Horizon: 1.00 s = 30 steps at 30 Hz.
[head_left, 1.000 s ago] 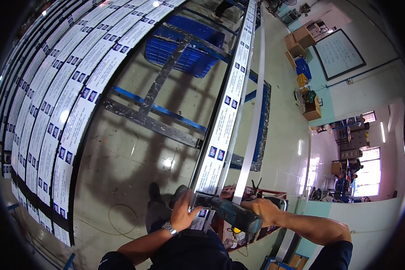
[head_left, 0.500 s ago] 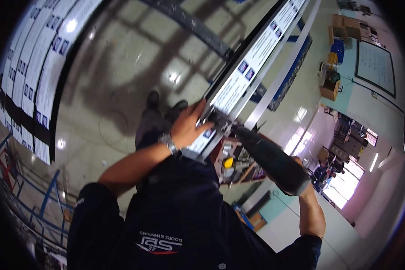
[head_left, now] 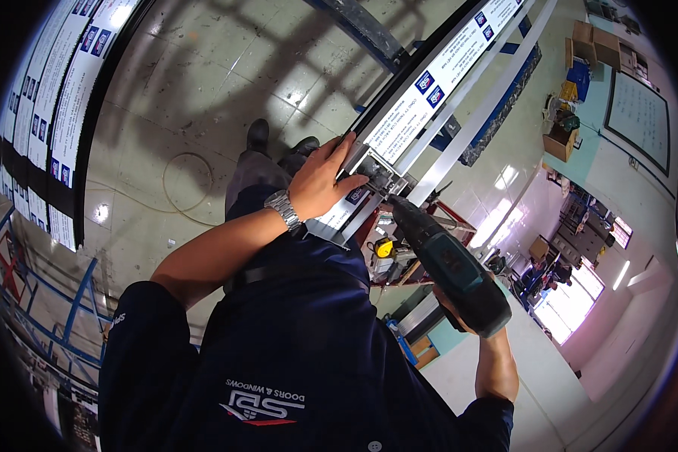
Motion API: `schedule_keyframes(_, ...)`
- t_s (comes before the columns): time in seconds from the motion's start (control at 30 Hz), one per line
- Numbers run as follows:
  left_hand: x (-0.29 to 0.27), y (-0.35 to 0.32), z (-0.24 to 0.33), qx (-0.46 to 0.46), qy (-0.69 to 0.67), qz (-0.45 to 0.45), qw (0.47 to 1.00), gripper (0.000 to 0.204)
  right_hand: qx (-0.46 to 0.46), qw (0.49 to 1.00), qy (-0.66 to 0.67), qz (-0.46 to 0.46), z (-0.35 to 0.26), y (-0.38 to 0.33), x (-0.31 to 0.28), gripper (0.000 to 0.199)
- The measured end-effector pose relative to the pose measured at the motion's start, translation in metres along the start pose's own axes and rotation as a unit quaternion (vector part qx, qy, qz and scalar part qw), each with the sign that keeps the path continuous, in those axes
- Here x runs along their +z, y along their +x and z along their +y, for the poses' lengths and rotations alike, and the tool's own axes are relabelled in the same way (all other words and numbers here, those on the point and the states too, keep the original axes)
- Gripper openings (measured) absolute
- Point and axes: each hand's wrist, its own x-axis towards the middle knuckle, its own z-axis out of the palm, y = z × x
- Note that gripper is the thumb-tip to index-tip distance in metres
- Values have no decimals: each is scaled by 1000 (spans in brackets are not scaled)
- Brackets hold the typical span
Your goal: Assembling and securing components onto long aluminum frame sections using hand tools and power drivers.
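A long profile covered in white printed film [head_left: 410, 113] runs from my waist toward the upper right. Across its near end sits a small squared metal fitting [head_left: 374, 175]. My left hand [head_left: 320, 183] grips the profile beside this fitting, fingers along the far edge and thumb laid over the metal. In my right hand [head_left: 453, 310] is a dark teal and black cordless drill [head_left: 459, 271], held by its handle. Its nose points up and left, with the tip at the fitting's right side; whether the bit is inside the metal I cannot tell.
Bare pale strips [head_left: 467, 128] lie alongside the profile over a blue support [head_left: 505, 98]. A red-framed cart [head_left: 452, 218] carries a yellow tape measure [head_left: 384, 248]. Film-covered profiles [head_left: 75, 105] are stacked at left, near a blue rack [head_left: 75, 301]. A hose [head_left: 169, 200] loops on the floor.
The drill has tipped slightly and its rear end has come a little lower and left, its tip staying by the fitting. My left hand keeps its place on the profile.
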Motion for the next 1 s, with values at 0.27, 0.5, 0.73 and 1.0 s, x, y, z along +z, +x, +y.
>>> schedule_keyframes(0.27,-3,1,0,9,15,18,1000,82,-1,1000,6,4,-12,14,-4,35)
schedule_keyframes(0.5,-5,3,4,0,-2,8,1000,80,18,1000,20,-14,-33,42,-4,35)
schedule_keyframes(0.73,-5,3,6,-28,-15,-6,999,82,24,998,-3,-52,-32,69,-17,28)
schedule_keyframes(1.0,-5,2,4,-31,0,-14,999,83,-33,997,-16,-61,-28,73,-20,25)
